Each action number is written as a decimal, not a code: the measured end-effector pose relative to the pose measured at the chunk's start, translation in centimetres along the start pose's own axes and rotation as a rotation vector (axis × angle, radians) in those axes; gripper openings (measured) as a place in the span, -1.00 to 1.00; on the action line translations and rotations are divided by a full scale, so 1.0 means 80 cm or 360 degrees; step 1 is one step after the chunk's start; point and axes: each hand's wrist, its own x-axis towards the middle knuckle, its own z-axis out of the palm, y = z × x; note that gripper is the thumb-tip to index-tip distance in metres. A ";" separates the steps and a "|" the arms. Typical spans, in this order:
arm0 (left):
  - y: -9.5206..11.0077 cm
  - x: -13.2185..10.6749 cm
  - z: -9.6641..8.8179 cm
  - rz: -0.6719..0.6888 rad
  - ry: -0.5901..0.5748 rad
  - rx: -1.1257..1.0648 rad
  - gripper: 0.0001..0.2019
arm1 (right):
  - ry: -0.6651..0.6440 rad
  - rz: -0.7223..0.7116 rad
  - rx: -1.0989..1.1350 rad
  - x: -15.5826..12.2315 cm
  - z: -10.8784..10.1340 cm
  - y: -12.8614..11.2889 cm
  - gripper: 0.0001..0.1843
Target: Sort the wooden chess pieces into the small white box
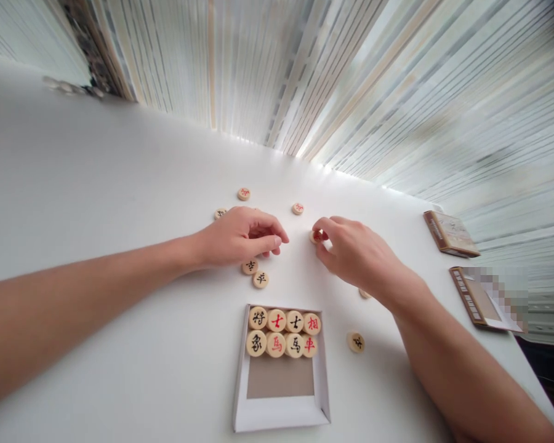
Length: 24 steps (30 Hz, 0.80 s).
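Observation:
My right hand (357,249) pinches a round wooden Chinese chess piece (314,237) with a red character, partly hidden by the fingers. My left hand (247,237) hovers over the table, fingers loosely curved and apart from the thumb, with nothing visible between them. Just below it lie two black-lettered pieces, one (250,266) touching or close to the other (260,279). In front of me, a shallow white box (281,418) holds two rows of pieces, red and black, at its far end; its near part shows a bare brown bottom.
Loose pieces lie beyond my hands: a red one (244,194), another red one (297,208) and a black one (220,213). A black piece (356,342) sits right of the box; another (365,293) is partly under my right forearm. Two flat boxes, one (452,234) and another (484,301), stand near striped curtains (258,67).

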 end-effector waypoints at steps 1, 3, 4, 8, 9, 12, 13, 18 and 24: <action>0.000 0.000 0.001 -0.0006 0.0008 0.0002 -0.85 | 0.0014 -0.0029 0.0062 0.000 0.000 0.000 -0.92; 0.002 -0.001 0.002 -0.0019 0.0022 -0.0021 -0.86 | 0.0021 -0.0072 0.0204 0.000 0.001 0.001 -0.92; 0.002 -0.001 0.002 -0.0024 0.0027 -0.0040 -0.86 | 0.0023 -0.0087 0.0270 -0.001 0.002 0.001 -0.88; 0.003 0.001 0.002 -0.0047 0.0054 -0.0086 -0.86 | 0.0095 -0.0207 0.0654 -0.003 0.012 -0.005 -0.71; 0.003 0.001 0.002 -0.0053 0.0076 -0.0092 -0.86 | 0.0127 -0.0240 0.0831 -0.004 0.015 -0.008 -0.69; 0.002 0.002 0.001 -0.0053 0.0132 -0.0130 -0.81 | 0.0134 -0.0283 0.1454 -0.006 0.028 -0.021 -0.63; 0.001 0.002 0.001 -0.0048 0.0135 -0.0144 -0.78 | 0.0094 -0.0278 0.1629 -0.006 0.032 -0.025 -0.59; -0.002 0.002 0.000 -0.0013 0.0122 -0.0095 -0.78 | 0.0016 -0.0169 0.2171 -0.004 0.050 -0.037 -0.54; -0.003 0.002 0.001 -0.0004 0.0121 -0.0163 -0.81 | 0.0017 -0.0163 0.2332 -0.003 0.062 -0.037 -0.60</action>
